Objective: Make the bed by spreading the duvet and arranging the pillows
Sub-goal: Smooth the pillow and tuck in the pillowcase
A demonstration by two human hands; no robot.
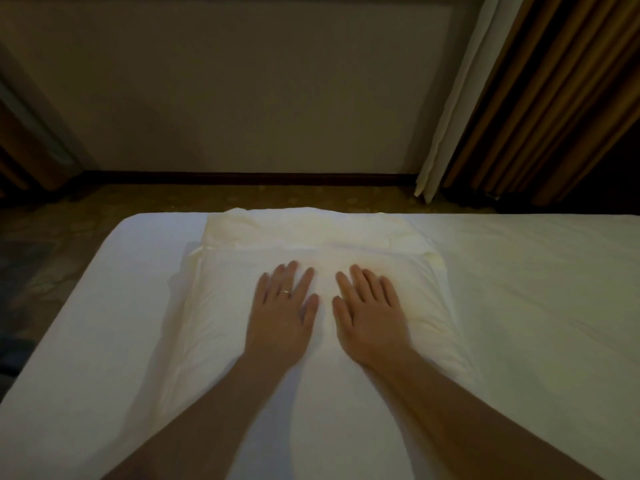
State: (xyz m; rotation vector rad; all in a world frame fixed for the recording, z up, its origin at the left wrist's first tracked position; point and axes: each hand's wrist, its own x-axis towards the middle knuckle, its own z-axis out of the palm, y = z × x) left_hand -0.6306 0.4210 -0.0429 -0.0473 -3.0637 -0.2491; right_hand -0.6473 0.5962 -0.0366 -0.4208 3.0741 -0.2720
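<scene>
The pillow (346,258) is white, soft and creased, its long axis running left to right on the bed (536,289). Left hand (282,317) and right hand (370,320) press flat on its middle, fingers straight, side by side.

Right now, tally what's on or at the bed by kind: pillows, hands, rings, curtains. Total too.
Pillows: 2, a near pillow under both palms and a far pillow behind it
Hands: 2, left hand and right hand, both flat
Rings: 1, a ring on the left hand
Curtains: 2, brown curtain, white curtain
Total: 7
</scene>
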